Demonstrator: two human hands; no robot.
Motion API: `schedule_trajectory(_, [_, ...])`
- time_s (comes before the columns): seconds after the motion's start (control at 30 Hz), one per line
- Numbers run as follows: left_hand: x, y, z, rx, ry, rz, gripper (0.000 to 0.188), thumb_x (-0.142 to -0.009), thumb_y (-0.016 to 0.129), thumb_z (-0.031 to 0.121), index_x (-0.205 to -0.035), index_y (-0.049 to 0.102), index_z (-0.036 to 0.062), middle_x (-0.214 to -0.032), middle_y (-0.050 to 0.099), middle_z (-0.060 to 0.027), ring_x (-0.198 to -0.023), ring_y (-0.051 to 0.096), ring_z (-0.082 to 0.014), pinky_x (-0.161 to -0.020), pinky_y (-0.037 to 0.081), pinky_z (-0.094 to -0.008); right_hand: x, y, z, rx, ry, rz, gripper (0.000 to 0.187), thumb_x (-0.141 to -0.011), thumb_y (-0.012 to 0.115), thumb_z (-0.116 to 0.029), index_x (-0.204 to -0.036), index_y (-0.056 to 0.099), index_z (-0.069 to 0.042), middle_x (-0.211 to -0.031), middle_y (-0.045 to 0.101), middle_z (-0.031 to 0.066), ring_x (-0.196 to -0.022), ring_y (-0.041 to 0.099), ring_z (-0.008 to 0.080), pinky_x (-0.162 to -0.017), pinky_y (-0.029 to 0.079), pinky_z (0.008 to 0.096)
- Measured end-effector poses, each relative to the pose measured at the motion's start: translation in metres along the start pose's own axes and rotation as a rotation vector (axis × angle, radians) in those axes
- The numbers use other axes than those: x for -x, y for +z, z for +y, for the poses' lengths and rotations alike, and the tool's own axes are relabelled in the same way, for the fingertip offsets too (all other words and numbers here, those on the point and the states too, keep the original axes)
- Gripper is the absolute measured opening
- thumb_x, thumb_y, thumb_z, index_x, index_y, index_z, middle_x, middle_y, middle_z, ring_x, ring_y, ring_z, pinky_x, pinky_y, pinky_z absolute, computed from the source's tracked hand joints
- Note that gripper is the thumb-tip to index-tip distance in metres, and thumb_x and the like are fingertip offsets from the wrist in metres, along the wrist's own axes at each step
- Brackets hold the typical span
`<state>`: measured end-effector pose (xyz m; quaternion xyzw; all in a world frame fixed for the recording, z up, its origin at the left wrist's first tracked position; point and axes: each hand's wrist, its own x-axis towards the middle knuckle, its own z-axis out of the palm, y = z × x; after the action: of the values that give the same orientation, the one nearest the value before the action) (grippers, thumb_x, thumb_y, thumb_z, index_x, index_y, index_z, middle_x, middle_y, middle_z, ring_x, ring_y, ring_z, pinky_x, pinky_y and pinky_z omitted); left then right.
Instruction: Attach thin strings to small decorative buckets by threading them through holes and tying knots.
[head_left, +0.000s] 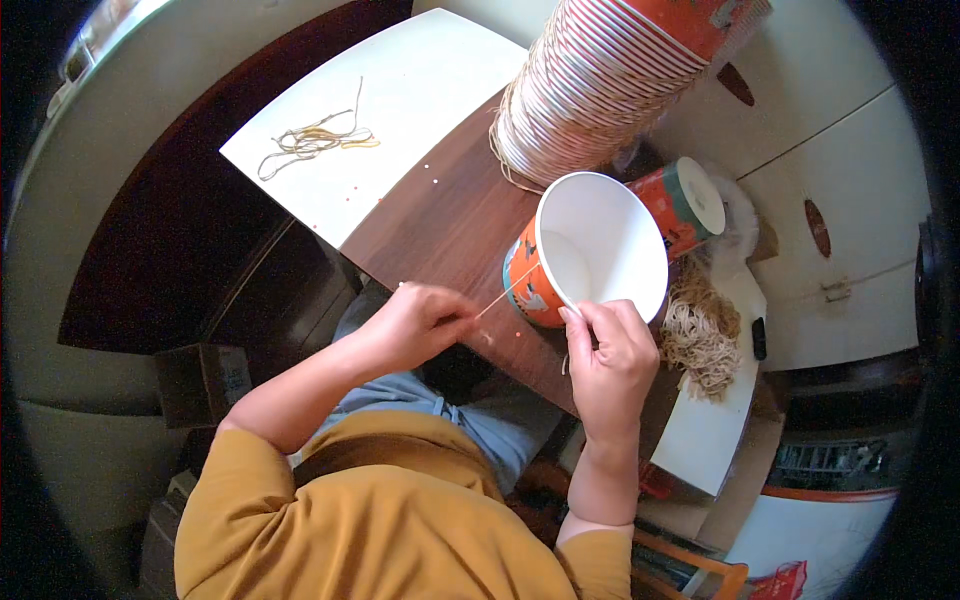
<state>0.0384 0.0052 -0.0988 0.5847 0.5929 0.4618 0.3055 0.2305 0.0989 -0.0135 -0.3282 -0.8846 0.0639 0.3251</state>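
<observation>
A paper bucket [615, 235], white inside with an orange printed outside, tilts over the brown tabletop with its mouth toward me. My right hand [615, 360] pinches its near rim between thumb and fingers. To the left, my left hand [425, 320] is closed on a thin pale cord [506, 292], which runs taut and slanting up to the bucket's outer side. A short cord end hangs below the rim beside my right hand. How the cord is fastened at the bucket cannot be made out.
A tall stack of similar buckets [600, 95] leans at the back. Another bucket [683, 205] lies right of it, near a heap of pale cords [700, 340]. Loose cords [318, 140] lie on the white surface [415, 65] at left. White cabinets [800, 130] bound the right.
</observation>
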Motion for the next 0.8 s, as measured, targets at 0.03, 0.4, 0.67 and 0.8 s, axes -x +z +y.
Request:
schedule_trajectory(0.03, [0.014, -0.004, -0.005, -0.023, -0.057, -0.082, 0.014, -0.084, 0.066, 0.013, -0.086, 0.067, -0.0007, -0.076, 0.065, -0.0136, -0.066, 0.064, -0.0222, -0.06, 0.05, -0.0323, 0.0, 0.001, 0.002, 0.01, -0.002, 0.001, 0.012, -0.073, 0.073, -0.001, -0.082, 0.065, -0.001, -0.072, 0.057, 0.0089, -0.06, 0.057, 0.0218, -0.055, 0.044, 0.0317])
schedule_trajectory(0.4, [0.041, -0.035, -0.015, -0.28, -0.087, 0.026, 0.025, -0.078, 0.071, 0.017, -0.099, 0.066, 0.003, -0.082, 0.063, -0.0141, -0.068, 0.063, -0.0261, -0.06, 0.051, -0.0332, -0.002, 0.002, 0.001, 0.007, -0.024, 0.008, 0.013, -0.073, 0.073, -0.002, -0.083, 0.065, -0.001, -0.073, 0.058, 0.0095, -0.062, 0.057, 0.022, -0.056, 0.045, 0.0317])
schedule_trajectory(0.67, [-0.044, 0.012, -0.004, -0.091, 0.121, 0.205, 0.039, -0.076, 0.074, 0.015, -0.111, 0.062, 0.0042, -0.095, 0.062, -0.0125, -0.066, 0.059, -0.0205, -0.06, 0.05, -0.0308, -0.001, 0.001, -0.002, -0.006, -0.002, 0.002, 0.011, -0.075, 0.072, -0.002, -0.083, 0.065, 0.0, -0.073, 0.058, 0.0089, -0.063, 0.058, 0.02, -0.058, 0.045, 0.0306])
schedule_trajectory(0.8, [-0.05, 0.016, -0.009, 0.017, -0.045, 0.126, 0.023, -0.081, 0.068, 0.016, -0.098, 0.066, -0.0002, -0.082, 0.066, -0.0151, -0.07, 0.064, -0.0248, -0.065, 0.052, -0.0339, 0.0, 0.002, 0.001, -0.004, 0.016, 0.012, 0.012, -0.074, 0.074, -0.006, -0.083, 0.065, -0.003, -0.074, 0.058, 0.0079, -0.065, 0.058, 0.0226, -0.059, 0.046, 0.033])
